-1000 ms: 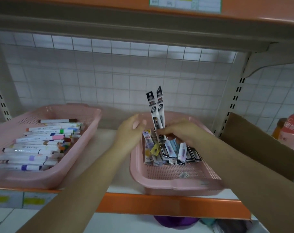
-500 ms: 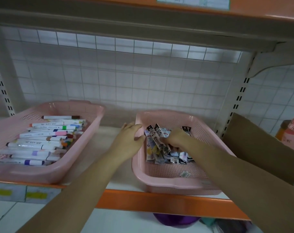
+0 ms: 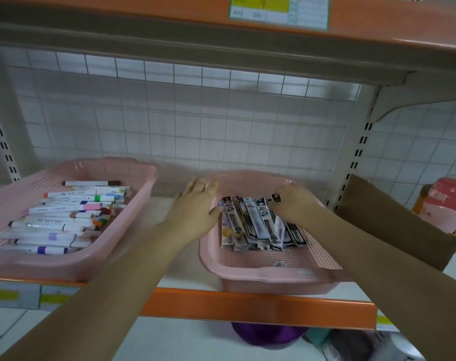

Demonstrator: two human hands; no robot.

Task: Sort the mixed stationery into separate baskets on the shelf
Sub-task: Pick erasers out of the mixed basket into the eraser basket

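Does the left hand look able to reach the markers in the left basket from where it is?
Probably yes. The left hand holds nothing, touching the right basket's rim; the markers lie uncovered in the open left basket, only bare shelf between. The right hand grips packets elsewhere.

**Two hands busy at the right basket**

At the centre of the frame, the left hand (image 3: 195,207) is lying with straight fingers against the left wall of the right basket (image 3: 260,276). Its thumb is touching the packets (image 3: 253,222) stacked inside. The right hand (image 3: 294,204) is curling its fingers over the upper ends of those packets. At the left of the frame, the left basket (image 3: 73,267) is holding a heap of markers (image 3: 65,212). Both pink baskets are sitting on the orange-edged shelf (image 3: 247,303). At the right edge, a cardboard sheet (image 3: 391,220) is standing beside a pink package (image 3: 448,207).
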